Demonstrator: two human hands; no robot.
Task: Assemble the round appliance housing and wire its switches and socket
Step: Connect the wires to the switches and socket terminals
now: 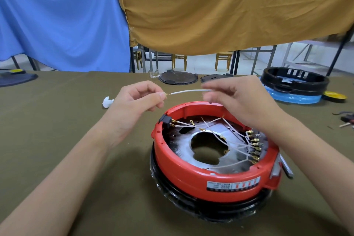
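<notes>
Above the far rim of the housing [214,161], you hold 1 wire [188,91] running left to right. Your left hand [139,97] pinches its bare tip; your right hand [239,99], blurred, closes on the other end. The socket [165,119] lies below, nearer your left.

Single head view, looking forward and down, close over table [57,140], curtains behind

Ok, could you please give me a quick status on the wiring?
Both hands, left and right, hold a white wire above the red housing. Wire not yet connected. Nothing in the way.
</notes>
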